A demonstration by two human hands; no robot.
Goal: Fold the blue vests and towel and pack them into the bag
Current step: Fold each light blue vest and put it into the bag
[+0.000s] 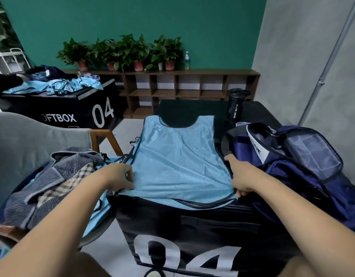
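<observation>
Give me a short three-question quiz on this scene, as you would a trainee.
1. True or false: the left hand and the right hand both hold the blue vest at its near edge.
2. Pick one: where is the bag? A hanging on the wall; B to the right of the vest; C on the floor.
3. Fill in: the striped towel lies on the grey ____.

Key: 1 true; 2 B; 3 chair.
</observation>
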